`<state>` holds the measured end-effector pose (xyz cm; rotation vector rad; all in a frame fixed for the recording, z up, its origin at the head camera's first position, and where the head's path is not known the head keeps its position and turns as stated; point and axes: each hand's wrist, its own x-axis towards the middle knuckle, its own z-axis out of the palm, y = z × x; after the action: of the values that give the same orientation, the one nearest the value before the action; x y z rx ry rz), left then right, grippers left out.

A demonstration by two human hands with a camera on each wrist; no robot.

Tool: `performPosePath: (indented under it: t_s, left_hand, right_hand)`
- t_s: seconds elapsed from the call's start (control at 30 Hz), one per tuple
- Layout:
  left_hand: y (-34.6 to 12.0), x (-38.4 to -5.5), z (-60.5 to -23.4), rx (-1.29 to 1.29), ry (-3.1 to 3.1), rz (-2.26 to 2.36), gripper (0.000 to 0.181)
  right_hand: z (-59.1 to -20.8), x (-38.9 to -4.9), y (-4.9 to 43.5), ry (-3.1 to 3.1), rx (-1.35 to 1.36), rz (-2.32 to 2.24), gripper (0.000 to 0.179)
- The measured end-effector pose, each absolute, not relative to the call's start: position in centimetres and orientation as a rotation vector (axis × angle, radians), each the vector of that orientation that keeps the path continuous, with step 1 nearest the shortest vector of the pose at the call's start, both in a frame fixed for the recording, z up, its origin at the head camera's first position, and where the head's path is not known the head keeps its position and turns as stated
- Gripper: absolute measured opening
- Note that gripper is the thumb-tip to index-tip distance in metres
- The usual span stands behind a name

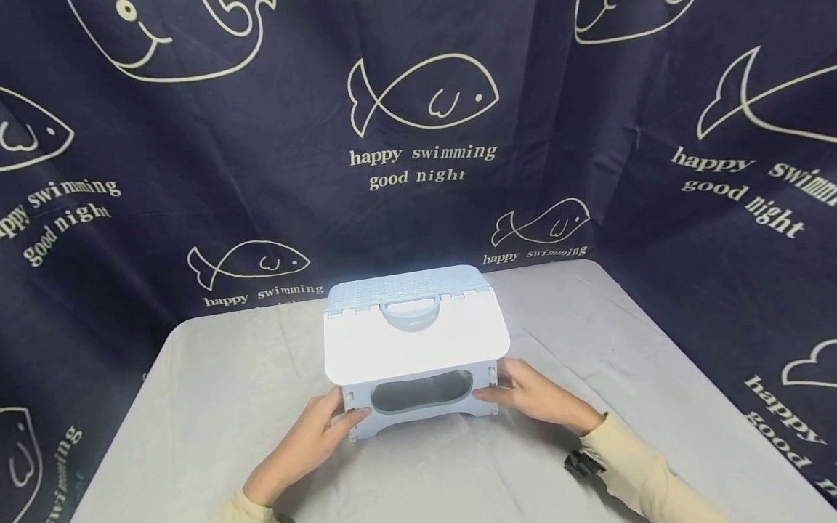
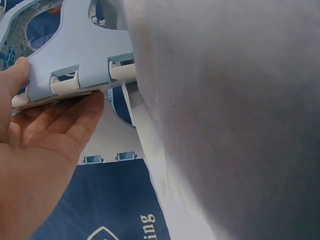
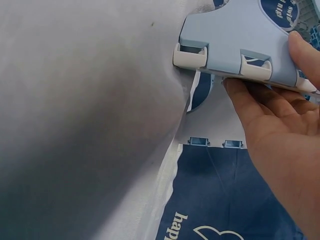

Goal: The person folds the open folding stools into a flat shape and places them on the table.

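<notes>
A folding step stool (image 1: 418,349) with a white and light-blue top stands upright on the table, its legs unfolded. A curved light-blue handle (image 1: 412,318) lies on the top, and the front panel has a wide oval opening. My left hand (image 1: 310,432) grips the stool's left side, thumb on the front panel. On the opposite side, my right hand (image 1: 532,392) holds it the same way. In the left wrist view, the left hand's fingers (image 2: 92,117) lie along the hinged edge. The right wrist view has the right thumb (image 3: 304,56) against the blue panel.
A pale grey cloth covers the table (image 1: 229,378), whose rounded far corners show behind the stool. Dark blue curtains (image 1: 418,211) printed with white fish and lettering hang close around the back and sides. A black strap piece (image 1: 584,463) sits at the right cuff.
</notes>
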<state>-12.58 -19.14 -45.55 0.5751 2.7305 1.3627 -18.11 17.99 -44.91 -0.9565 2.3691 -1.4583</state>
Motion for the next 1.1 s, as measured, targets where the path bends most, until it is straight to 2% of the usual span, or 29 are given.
performPosePath:
  t_s: [0.3,0.7,1.1]
  left_hand:
    - [-19.33,-12.52,-45.25,0.607,2.716,1.390,0.049]
    - [-19.38,-12.70,-45.26,0.672,2.701,1.360,0.054]
    - [-19.39,-12.69,-45.20,0.681,2.703,1.368,0.051]
  right_hand:
    - [-44.89,-18.49,17.95,2.368,-0.956,-1.451,0.062]
    - [-45.01,-18.44,18.08,2.351,-0.960,-1.468,0.063]
    - [-45.09,-18.35,18.08,2.337,-0.956,-1.470,0.062]
